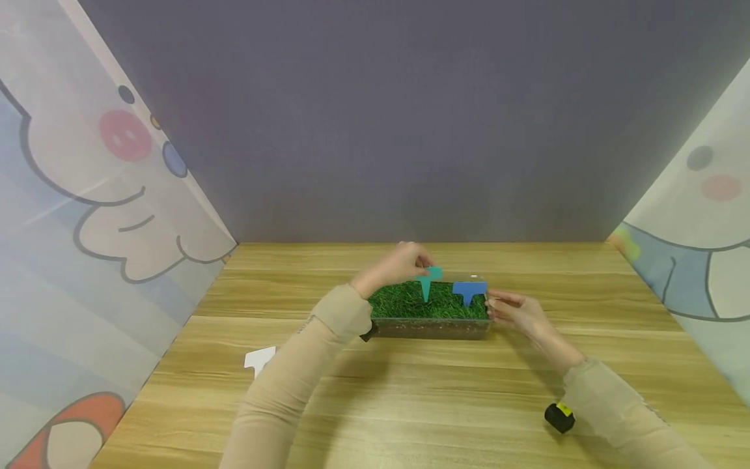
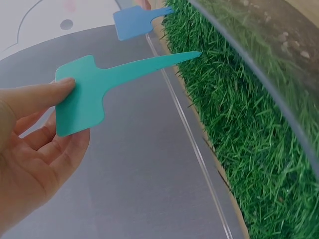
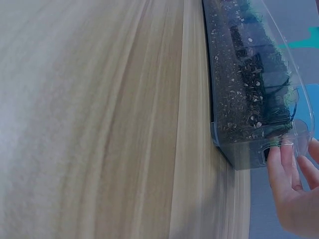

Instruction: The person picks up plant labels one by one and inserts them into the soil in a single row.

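My left hand (image 1: 404,262) pinches a teal T-shaped plant label (image 2: 82,97) by its wide head, the thumb on one face and the fingers behind. The label's pointed stem is directed at the grass (image 2: 249,119), its tip reaching the blades; whether it enters them I cannot tell. A clear long planter box (image 1: 430,329) holds this grass over dark soil. Near the box's right end a blue T-shaped label (image 1: 469,288) stands upright in the grass. My right hand (image 3: 296,194) touches that end of the box with its fingers extended.
On the wooden table (image 1: 445,404), a white label (image 1: 259,359) lies to the left, partly hidden by my left sleeve. A black object with a yellow strip (image 1: 559,418) shows beside the right sleeve. A grey panel (image 1: 410,130) rises behind the table.
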`<control>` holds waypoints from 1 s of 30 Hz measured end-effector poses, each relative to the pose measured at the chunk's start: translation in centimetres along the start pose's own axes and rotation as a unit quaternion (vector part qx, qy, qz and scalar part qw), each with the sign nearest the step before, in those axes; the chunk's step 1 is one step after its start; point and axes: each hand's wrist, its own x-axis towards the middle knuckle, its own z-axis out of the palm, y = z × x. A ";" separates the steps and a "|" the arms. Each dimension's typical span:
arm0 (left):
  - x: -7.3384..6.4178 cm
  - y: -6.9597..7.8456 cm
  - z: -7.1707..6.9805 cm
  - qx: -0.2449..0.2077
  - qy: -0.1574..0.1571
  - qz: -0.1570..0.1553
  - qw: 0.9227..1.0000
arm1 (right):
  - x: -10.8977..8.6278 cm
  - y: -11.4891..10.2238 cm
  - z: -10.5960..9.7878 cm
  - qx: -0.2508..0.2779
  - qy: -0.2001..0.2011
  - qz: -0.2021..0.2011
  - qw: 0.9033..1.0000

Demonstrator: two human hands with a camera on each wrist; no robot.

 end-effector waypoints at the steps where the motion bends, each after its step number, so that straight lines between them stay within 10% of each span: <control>1: 0.1 0.1 0.1 0.000 -0.001 0.000 1.000 | -0.2 -0.2 0.2 -0.007 -0.001 -0.002 1.000; 30: 1.3 -0.1 2.3 0.031 -0.018 -0.018 0.999 | -0.2 -0.4 0.4 -0.012 0.025 0.023 0.999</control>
